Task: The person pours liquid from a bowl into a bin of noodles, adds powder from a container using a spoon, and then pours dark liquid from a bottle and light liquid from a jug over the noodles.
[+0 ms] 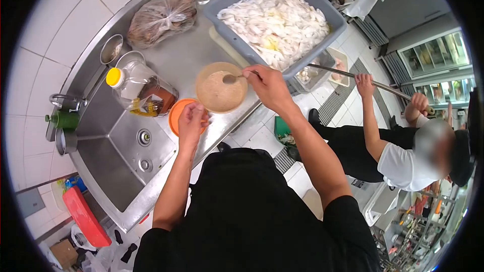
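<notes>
The right hand (267,86) grips a spoon (229,78), best held level over the tub (222,97); left hand (190,123) curled narrow by the orange lid (175,116), grip unclear.

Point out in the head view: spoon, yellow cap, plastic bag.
Spoon (229,79), head view, its bowl.
Yellow cap (114,77), head view, its top.
Plastic bag (160,20), head view, middle of its side.

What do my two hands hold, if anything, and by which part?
Your right hand holds a spoon by its handle; whether your left hand holds anything, I cannot tell.
</notes>
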`<state>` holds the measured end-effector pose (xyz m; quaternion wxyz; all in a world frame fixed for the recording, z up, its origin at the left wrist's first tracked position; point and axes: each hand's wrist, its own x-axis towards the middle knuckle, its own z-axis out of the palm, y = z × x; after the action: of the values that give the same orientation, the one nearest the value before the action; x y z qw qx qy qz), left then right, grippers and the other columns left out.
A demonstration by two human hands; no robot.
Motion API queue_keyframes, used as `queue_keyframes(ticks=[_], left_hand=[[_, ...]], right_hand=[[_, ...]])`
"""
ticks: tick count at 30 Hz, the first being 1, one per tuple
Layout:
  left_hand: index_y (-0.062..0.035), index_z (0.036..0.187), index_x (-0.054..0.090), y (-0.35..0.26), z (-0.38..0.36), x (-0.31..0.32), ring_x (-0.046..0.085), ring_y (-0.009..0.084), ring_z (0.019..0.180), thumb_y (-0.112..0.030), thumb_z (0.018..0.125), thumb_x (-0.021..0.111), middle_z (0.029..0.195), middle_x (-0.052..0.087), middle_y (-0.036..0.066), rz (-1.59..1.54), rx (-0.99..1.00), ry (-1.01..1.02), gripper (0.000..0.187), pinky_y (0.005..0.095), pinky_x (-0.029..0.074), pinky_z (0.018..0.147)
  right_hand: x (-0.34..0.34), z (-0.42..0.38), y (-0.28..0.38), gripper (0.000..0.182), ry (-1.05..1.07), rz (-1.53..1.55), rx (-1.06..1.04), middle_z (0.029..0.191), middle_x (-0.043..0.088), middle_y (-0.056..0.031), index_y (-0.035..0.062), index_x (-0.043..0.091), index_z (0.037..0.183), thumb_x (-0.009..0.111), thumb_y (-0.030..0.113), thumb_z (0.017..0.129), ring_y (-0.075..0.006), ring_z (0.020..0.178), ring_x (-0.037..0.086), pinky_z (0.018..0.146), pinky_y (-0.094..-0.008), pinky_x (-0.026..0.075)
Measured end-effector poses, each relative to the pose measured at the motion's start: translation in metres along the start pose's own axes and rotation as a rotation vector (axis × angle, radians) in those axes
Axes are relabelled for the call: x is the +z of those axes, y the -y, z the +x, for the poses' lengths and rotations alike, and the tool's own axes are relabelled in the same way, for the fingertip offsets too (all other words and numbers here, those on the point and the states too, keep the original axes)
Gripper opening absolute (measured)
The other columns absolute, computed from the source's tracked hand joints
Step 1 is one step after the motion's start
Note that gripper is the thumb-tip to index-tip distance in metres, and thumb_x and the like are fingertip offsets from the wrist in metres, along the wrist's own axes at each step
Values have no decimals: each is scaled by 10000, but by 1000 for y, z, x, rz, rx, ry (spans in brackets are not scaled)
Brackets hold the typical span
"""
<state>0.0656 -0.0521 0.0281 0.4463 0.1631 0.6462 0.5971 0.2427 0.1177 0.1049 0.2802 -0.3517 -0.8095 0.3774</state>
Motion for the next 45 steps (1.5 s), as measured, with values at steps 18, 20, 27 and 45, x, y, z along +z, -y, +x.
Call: queue_keyframes(ticks=[18,20,27,45], left_hand=[[37,625,566,2,19,19,563,182,1082,-53,799,621,1353,434,163,-127,18,38,203,308,577,711],[39,625,564,5,17,22,559,192,1088,-53,793,626,1359,425,168,-105,34,31,201,297,573,692],[37,638,571,-17,3,42,550,225,1094,-60,776,653,1383,382,188,17,101,-50,188,274,559,655],[39,662,574,-11,4,48,540,226,1128,-49,789,649,1369,397,181,-41,79,-51,172,276,580,695]], right_hand=[[6,-36,-21,189,-125,52,126,835,635,-151,19,672,1028,598,162,928,-256,684,583,632,-331,459],[4,-40,-24,189,-133,62,130,832,633,-149,24,673,1031,599,165,929,-258,682,578,635,-334,458],[9,-38,-39,187,-158,35,44,830,634,-137,28,674,1032,597,165,933,-247,686,583,639,-314,464],[-6,-42,-45,177,90,979,720,775,603,-26,17,619,1034,552,157,950,-53,490,387,427,-209,286]])
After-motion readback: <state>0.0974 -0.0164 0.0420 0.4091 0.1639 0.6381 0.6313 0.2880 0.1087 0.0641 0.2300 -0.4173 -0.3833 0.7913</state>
